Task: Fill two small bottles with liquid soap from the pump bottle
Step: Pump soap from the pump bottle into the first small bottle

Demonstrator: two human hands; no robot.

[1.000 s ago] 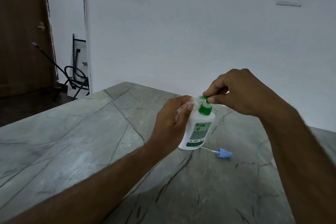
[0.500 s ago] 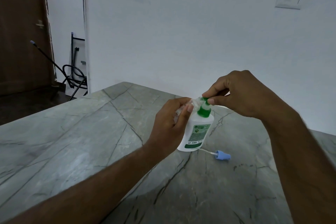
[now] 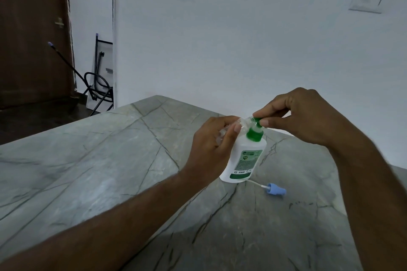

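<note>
Pump bottle (image 3: 243,158), white with green label and green pump head (image 3: 255,133), upright on grey veined stone table (image 3: 92,160), near its far right part. Small clear bottle (image 3: 239,126) held tilted in left hand (image 3: 211,149), mouth brought up against the green nozzle; fingers (image 3: 235,130) curled closed around it, most of its body hidden behind them. Right hand (image 3: 301,116) above the pump, thumb and forefinger pinched shut on the nozzle tip, remaining fingers loosely folded. Blue spray cap (image 3: 276,190) with white dip tube lying on the table just beside the pump bottle's base, apart from both hands; probably the small bottle's own closure. Second small bottle not in view.

Step in hand, by judgement: filling of the first small bottle, nozzle being aligned with or steadied at the open mouth. Level of soap inside too hidden to tell.

Next move likely calls for: downward press on the pump head while the small bottle's mouth stays directly under the spout; firm hold with the left hand, since the pump bottle stands otherwise unsupported; afterwards, dip tube threaded back in and blue cap refitted.
</note>
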